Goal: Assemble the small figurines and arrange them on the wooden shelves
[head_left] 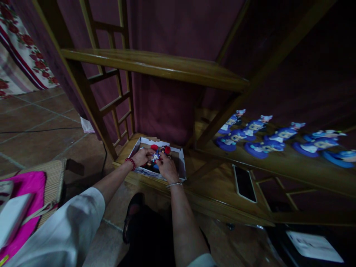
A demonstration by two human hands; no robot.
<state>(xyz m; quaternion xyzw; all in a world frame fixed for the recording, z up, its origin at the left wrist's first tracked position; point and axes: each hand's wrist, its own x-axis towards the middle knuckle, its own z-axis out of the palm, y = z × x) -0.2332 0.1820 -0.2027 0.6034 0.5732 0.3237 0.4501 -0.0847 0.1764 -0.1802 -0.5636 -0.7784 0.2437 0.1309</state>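
Observation:
Both my hands reach into a shallow white cardboard box (181, 163) on the low wooden shelf. A small white-and-blue figurine (155, 157) is between them. My left hand (141, 156), with a red bead bracelet at the wrist, has its fingers closed at the figurine's left side. My right hand (167, 166), with a thin bangle, pinches it from the right. Around and beneath them in the box lie several small figurines with red, black and blue parts, partly hidden by my hands.
Several blue-based figurines (261, 146) stand in rows on the raised shelf at right. A phone (244, 183) lies on the lower shelf. A wooden board (155, 65) crosses above the box. At left, a woven stool (54, 181) holds a pink cloth and a white box (13, 217).

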